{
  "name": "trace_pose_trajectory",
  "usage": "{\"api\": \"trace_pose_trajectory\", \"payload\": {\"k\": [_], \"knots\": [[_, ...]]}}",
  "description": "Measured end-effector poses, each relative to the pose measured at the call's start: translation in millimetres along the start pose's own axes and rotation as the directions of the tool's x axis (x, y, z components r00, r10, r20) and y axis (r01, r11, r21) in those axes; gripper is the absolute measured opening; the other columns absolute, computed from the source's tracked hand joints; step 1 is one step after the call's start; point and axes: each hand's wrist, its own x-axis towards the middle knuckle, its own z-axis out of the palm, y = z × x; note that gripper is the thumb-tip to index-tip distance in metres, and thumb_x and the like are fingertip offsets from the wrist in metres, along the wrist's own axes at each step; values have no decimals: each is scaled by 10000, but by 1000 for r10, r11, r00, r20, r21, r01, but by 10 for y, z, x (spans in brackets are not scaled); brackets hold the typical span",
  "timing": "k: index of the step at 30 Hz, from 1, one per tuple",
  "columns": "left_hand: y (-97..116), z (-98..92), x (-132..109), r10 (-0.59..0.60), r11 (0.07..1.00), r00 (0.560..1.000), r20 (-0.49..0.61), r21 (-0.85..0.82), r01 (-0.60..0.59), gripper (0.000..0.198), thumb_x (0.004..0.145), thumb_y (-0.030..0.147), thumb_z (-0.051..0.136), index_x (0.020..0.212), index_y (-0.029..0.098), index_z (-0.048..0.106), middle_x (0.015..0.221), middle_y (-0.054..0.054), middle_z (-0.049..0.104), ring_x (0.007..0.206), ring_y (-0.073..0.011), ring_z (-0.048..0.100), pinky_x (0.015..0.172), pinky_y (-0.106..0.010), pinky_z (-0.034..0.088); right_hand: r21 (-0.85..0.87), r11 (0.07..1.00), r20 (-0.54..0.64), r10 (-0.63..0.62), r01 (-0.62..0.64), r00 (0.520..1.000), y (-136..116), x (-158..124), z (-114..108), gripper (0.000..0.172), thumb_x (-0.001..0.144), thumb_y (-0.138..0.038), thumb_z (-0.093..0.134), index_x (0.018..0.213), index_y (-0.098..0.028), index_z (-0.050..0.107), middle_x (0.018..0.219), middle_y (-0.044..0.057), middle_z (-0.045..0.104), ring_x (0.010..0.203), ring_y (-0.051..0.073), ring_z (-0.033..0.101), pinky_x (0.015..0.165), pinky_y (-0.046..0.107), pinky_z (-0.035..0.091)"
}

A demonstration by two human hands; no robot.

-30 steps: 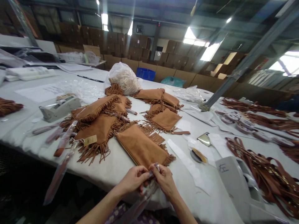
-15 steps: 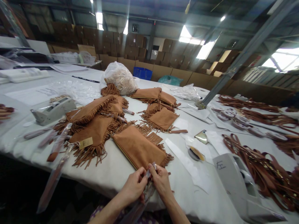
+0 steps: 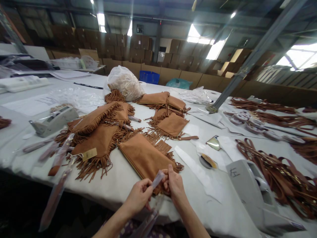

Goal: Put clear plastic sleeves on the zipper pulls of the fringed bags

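The left hand (image 3: 138, 195) and right hand (image 3: 175, 184) meet at the lower centre of the frame, over the near edge of the table (image 3: 116, 186). Both are pinching a clear sleeve (image 3: 158, 179). The left hand is curled, with thumb and forefinger closed on the sleeve's side. The right hand is curled as well, its fingertips closed on the sleeve's upper end.

That upper end sticks up between the hands, right at the near corner of a tan pouch (image 3: 146, 157). The rest of the sleeve drops past the table edge toward the bottom of the frame. It is blurred, and what it contains cannot be made out. The right hand's fingers cover the pouch corner, so it is unclear whether they also grip the fringe. Both forearms are cut off by the bottom edge.

Left of the hands, bare white cloth lies between the pouch and the table edge. To their right is a paper strip (image 3: 195, 169), and beyond it a grey dispenser (image 3: 247, 195) sits at the lower right near the edge. Brown straps (image 3: 279, 178) behind it run off the right side of the frame.

At centre left a heap (image 3: 99, 132) of fringed pouches spreads almost to the edge. More filled sleeves (image 3: 55, 195) hang over the edge at the lower left.
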Motion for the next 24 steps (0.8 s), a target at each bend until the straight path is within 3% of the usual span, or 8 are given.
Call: {"api": "trace_pose_trajectory", "payload": {"k": [5, 9, 11, 14, 15, 17, 19, 24], "knots": [[-11, 21, -5, -22, 1000, 1000, -11, -14, 22, 318, 769, 513, 525, 744, 197, 502, 465, 84, 457, 314, -88, 409, 355, -213, 408, -14, 1000, -165, -15, 12, 986, 54, -260, -207, 559, 701, -734, 494, 703, -185, 601, 411, -55, 458, 296, 83, 319, 315, 226, 222], [-82, 19, -104, -60, 998, 998, 6, -27, 60, 382, 745, 572, 558, 779, 195, 511, 485, 95, 446, 344, -82, 415, 392, -213, 435, -262, 962, -355, -164, 70, 920, -31, -568, -844, 497, 686, -665, 580, 702, -172, 645, 462, -13, 535, 384, 126, 444, 392, 253, 345], [-148, -11, -108, -80, 996, 997, 21, -32, 81, 401, 733, 583, 583, 822, 196, 529, 509, 98, 444, 369, -77, 416, 417, -208, 444, -418, 907, -538, -291, 49, 792, -152, -702, -1413, 507, 705, -650, 557, 750, -159, 674, 564, 40, 624, 523, 184, 554, 511, 281, 430], [-237, -56, -64, -121, 992, 991, 59, -27, 123, 453, 697, 607, 619, 884, 201, 547, 531, 93, 457, 394, -88, 430, 442, -218, 453, -527, 841, -754, -395, -125, 525, -370, -896, -2379, 603, 753, -642, 446, 915, -116, 693, 869, 146, 709, 835, 292, 620, 750, 360, 456], [-259, -64, -54, -129, 991, 989, 70, -27, 131, 467, 689, 613, 625, 892, 199, 554, 530, 90, 453, 401, -90, 427, 444, -218, 451, -519, 829, -789, -373, -207, 488, -428, -940, -2662, 639, 761, -637, 405, 953, -100, 692, 954, 177, 699, 932, 322, 601, 820, 391, 434], [-294, -72, -48, -138, 989, 986, 91, -40, 142, 477, 684, 617, 630, 895, 193, 567, 520, 88, 432, 408, -88, 408, 448, -214, 445, -479, 829, -805, -283, -290, 521, -503, -969, -3091, 645, 722, -620, 430, 932, -78, 708, 1001, 207, 687, 1037, 355, 566, 894, 420, 398], [-321, -76, -56, -138, 988, 985, 105, -52, 144, 476, 691, 612, 629, 910, 193, 571, 518, 87, 425, 407, -87, 404, 452, -214, 443, -452, 843, -774, -208, -291, 599, -525, -933, -3314, 581, 679, -603, 481, 805, -97, 737, 920, 190, 712, 1001, 345, 595, 885, 405, 415], [-363, -91, -67, -138, 988, 988, 74, -61, 143, 503, 671, 609, 651, 969, 216, 553, 527, 85, 442, 422, -107, 448, 458, -221, 461, -413, 881, -680, -129, -231, 722, -481, -808, -3372, 382, 551, -522, 648, 603, -152, 730, 701, 94, 726, 808, 286, 649, 751, 352, 471]]}}
